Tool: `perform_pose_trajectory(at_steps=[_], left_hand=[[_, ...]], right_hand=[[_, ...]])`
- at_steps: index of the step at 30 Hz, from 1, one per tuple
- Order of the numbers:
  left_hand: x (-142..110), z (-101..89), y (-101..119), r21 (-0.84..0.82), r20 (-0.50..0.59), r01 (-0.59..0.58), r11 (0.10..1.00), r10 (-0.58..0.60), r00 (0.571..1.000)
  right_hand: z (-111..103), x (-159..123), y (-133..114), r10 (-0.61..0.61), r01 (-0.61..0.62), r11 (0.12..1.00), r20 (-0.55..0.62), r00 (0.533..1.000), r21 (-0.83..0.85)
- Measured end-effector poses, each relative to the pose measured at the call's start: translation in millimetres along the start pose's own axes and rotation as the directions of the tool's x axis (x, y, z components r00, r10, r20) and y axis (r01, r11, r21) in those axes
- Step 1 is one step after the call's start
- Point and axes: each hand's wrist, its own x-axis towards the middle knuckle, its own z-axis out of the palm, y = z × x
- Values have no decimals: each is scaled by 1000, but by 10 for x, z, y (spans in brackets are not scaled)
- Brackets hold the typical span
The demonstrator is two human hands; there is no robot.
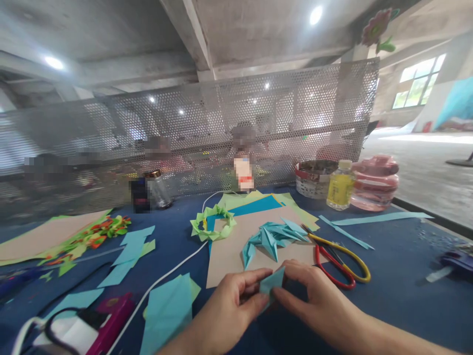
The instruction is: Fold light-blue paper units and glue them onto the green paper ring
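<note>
My left hand (229, 305) and my right hand (314, 301) meet at the near edge of the table, both pinching a small folded teal paper piece (272, 282) between thumbs and fingers. Just beyond them, a pile of folded teal paper pieces (273, 236) lies on a tan sheet of card (229, 256). A light green folded paper ring (213, 223) sits at the card's far left corner. Scissors (340, 261) with one red and one yellow handle lie to the right of the card.
Teal paper scraps (129, 254) and a white cable (166, 273) cross the blue table (399, 276). A yellow bottle (340, 186), a pink container (375, 183) and a woven basket (314, 180) stand at the back right. A perforated metal screen (221, 128) backs the table, with people behind it.
</note>
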Motion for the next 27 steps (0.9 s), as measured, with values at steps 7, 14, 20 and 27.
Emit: perform_pose_trajectory(at_steps=[7, 14, 20, 27], left_hand=[[77, -348, 72, 466, -218, 1, 885, 113, 969], [441, -1047, -81, 877, -382, 243, 415, 294, 876], [544, -1161, -153, 913, -390, 328, 242, 281, 877], [329, -909, 165, 937, -348, 316, 150, 482, 804]], right_hand=[[-60, 29, -6, -38, 39, 999, -79, 996, 10], [-72, 12, -3, -33, 32, 999, -91, 995, -6], [-84, 20, 16, -35, 34, 999, -90, 995, -9], [-129, 58, -7, -94, 94, 996, -180, 979, -9]])
